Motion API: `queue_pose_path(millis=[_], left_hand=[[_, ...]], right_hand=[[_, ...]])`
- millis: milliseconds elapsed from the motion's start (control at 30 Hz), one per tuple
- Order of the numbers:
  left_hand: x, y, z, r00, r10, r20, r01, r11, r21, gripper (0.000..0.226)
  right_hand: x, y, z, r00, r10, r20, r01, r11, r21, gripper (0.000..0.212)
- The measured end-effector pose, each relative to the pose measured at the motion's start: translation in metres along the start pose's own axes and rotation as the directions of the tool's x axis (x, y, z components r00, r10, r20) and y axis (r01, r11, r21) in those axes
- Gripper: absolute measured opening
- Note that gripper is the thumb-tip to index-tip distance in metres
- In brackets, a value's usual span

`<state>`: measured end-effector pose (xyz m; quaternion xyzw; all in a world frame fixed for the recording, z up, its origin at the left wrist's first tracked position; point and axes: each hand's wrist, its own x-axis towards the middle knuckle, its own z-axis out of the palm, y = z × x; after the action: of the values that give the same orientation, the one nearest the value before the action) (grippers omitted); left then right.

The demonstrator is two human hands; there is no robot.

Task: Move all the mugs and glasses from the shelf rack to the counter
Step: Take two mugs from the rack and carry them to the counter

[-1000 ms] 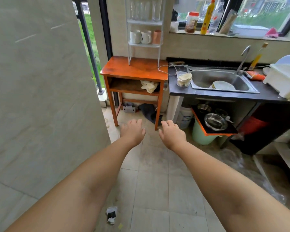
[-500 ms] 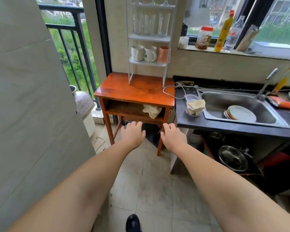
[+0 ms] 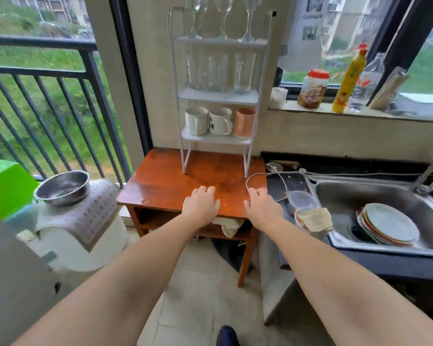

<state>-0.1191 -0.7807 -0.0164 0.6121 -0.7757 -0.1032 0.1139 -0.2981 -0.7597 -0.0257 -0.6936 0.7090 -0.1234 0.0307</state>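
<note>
A white three-tier shelf rack (image 3: 219,97) stands at the back of an orange wooden table (image 3: 165,181). Its bottom tier holds two white mugs (image 3: 196,121) (image 3: 220,121) and a copper-pink cup (image 3: 245,122). Three clear tumblers (image 3: 219,72) fill the middle tier, and three wine glasses (image 3: 223,18) stand on top. My left hand (image 3: 201,204) and my right hand (image 3: 261,208) hover palm down over the table's front edge, fingers apart, holding nothing. The dark counter (image 3: 285,186) lies to the right.
A steel sink (image 3: 348,196) with stacked plates (image 3: 390,227) is set in the counter. Plastic tubs (image 3: 301,199) and a white cord (image 3: 280,174) lie by it. Bottles and a jar (image 3: 313,88) line the sill. A steel bowl (image 3: 61,187) sits at left.
I have stepped closer to the table and rack. Both hands moved forward and up, from below the table's front to over its top edge.
</note>
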Motion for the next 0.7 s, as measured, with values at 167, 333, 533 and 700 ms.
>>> queue_pose_path(millis=[167,333,533,700], left_hand=[[0.103,-0.001,0.001,0.999,-0.026,-0.038,0.025,0.999,-0.034,0.047],[0.188,0.006,-0.009,0.996,-0.085,-0.038,0.079,0.985,-0.15,0.051],[0.262,0.013,-0.012,0.982,-0.177,0.063,0.185,0.852,-0.49,0.048],[0.309,0.02,-0.018,0.959,-0.217,0.183,0.278,0.594,-0.755,0.046]], right_hand=[[0.101,0.011,0.004,0.999,-0.017,-0.04,0.016,1.0,-0.015,0.033],[0.188,0.015,-0.005,0.999,-0.028,-0.045,0.03,0.999,0.03,0.038],[0.259,0.002,0.001,0.997,0.075,0.023,-0.077,0.876,0.476,0.049],[0.305,-0.01,0.004,0.942,0.333,0.048,-0.245,0.582,0.775,0.04]])
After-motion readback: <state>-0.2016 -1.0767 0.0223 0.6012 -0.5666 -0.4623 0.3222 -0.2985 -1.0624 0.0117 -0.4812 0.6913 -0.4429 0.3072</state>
